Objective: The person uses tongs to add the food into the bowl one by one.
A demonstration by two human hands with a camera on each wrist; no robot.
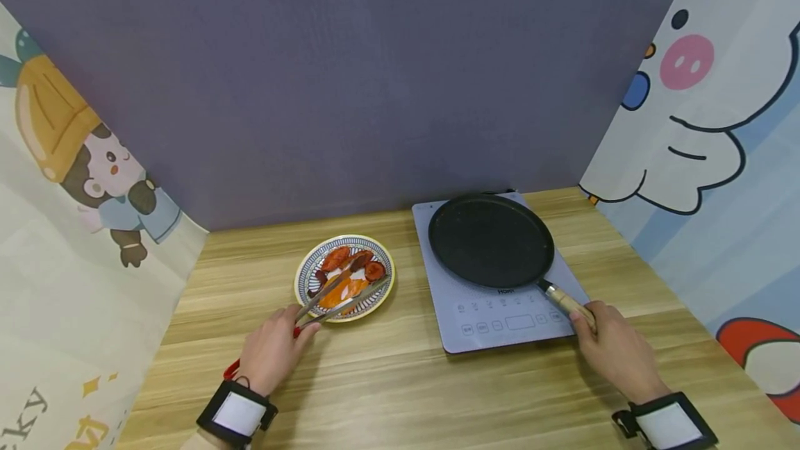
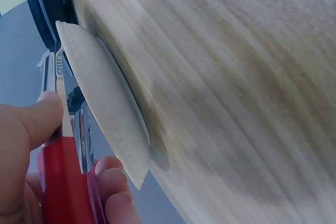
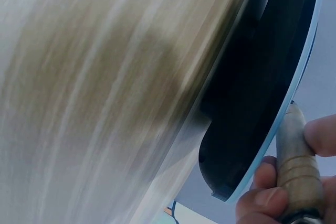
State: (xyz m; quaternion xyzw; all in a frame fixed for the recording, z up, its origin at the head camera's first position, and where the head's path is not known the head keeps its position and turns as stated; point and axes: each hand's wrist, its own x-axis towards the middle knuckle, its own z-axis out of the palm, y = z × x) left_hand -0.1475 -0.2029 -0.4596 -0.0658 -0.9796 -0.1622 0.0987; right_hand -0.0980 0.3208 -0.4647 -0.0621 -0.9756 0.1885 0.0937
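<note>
My left hand (image 1: 273,347) grips metal tongs (image 1: 328,288) with a red grip (image 2: 60,182). The tongs' arms are spread over a patterned plate (image 1: 301,273). On it lie several reddish food pieces (image 1: 337,257) and some orange-yellow food (image 1: 333,297). In the left wrist view the plate shows from the side, its food hidden. With fingers and thumb round the wooden handle (image 1: 567,303), my right hand (image 1: 617,347) holds a flat black pan (image 1: 494,242). Beneath the pan is a grey induction cooktop (image 1: 476,330). The handle (image 3: 298,166) also shows in the right wrist view.
A wood-grain table (image 1: 375,380) bears the plate on the left and the cooktop on the right. A dark grey panel (image 1: 375,89) stands along the back edge. Cartoon-printed sheets (image 1: 675,179) flank both sides.
</note>
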